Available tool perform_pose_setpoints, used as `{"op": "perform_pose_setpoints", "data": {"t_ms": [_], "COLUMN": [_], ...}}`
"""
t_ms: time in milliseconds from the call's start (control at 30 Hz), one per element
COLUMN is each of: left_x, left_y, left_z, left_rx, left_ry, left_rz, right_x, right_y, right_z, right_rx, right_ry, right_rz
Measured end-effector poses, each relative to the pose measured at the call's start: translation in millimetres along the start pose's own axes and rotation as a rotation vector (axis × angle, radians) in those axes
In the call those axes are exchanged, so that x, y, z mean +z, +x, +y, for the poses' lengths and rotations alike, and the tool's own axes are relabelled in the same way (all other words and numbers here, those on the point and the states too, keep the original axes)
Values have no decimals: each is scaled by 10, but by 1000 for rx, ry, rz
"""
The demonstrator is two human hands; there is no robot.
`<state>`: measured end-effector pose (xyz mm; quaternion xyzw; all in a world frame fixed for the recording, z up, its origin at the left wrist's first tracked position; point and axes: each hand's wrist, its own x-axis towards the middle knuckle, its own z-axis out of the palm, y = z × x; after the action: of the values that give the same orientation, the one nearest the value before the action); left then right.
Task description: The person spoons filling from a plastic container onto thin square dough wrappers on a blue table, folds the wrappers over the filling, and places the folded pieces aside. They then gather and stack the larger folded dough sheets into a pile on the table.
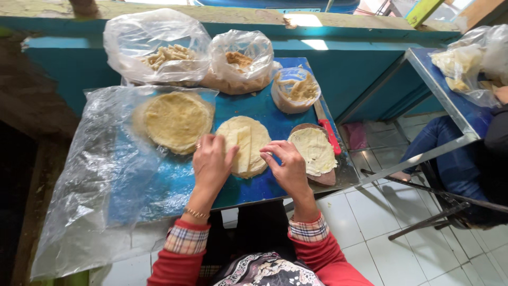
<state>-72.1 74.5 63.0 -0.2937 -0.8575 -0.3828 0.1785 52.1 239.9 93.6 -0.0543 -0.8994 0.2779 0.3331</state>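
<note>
Clear plastic sheet covers the left part of the blue surface and hangs over its near edge. On this sheet lies a stack of round yellow wrappers. Behind it stand two open plastic bags: the left bag holds pale stick-shaped pieces, the right bag holds a brownish filling.

Left hand rests on the left edge of the centre wrapper, which lies flat on the surface between both hands. Its fingers are pressed together and hold down a folded strip of the wrapper. Right hand touches the right edge of the same wrapper; its fingers are curled and pinch the wrapper rim.

Right of the hands, a further wrapper lies on a brown wooden board. A red-handled knife lies just beside the board. A small plastic container stands behind it.

At the far right, a second surface carries another bag, with a seated person's leg beneath it.
</note>
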Motion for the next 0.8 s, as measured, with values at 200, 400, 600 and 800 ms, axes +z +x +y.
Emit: {"op": "perform_pose_setpoints", "data": {"t_ms": [200, 400, 600, 800], "left_x": [111, 113, -142, -498], "left_y": [126, 168, 100, 199], "left_z": [-9, 4, 318, 298], "left_rx": [-43, -413, -618, -293], "left_ry": [-146, -1012, -1493, -892], "left_rz": [39, -164, -309, -309], "right_x": [37, -32, 232, 217], "right_y": [125, 125, -125, -158], "right_z": [-69, -245, -378, 302], "right_rx": [69, 65, -195, 549], "right_ry": [81, 311, 201, 1244], "right_rz": [-16, -108, 140, -204]}}
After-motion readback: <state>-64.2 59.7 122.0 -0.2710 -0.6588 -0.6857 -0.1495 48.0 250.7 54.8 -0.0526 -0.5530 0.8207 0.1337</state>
